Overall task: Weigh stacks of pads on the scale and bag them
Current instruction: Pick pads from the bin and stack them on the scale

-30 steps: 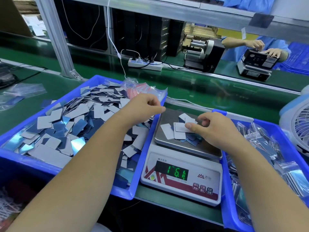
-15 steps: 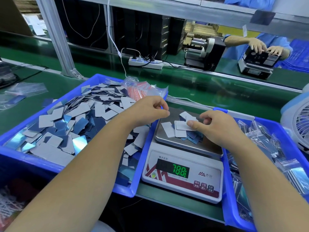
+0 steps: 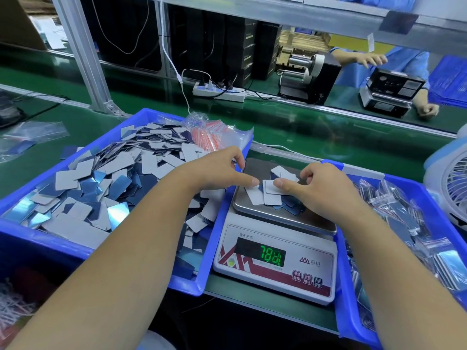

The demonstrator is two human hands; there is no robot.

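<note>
Since a moment ago, the left hand [image 3: 214, 170] has slid from the left bin [image 3: 45, 238] to the scale [image 3: 275, 248], its thumb now touching the little pile of pads [image 3: 271, 193] on the pan. Fingers of the right hand [image 3: 321, 188] curl on the pile's other side, thumb pressing a white pad.

Both forearms bare, no sleeves or gloves.

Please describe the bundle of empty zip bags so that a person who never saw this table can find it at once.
Start at the large blue tray left of the scale. At that tray's far right corner lies the bundle of empty bags. Unlike the grey and blue pads around it, it is clear plastic with red strips.
</note>
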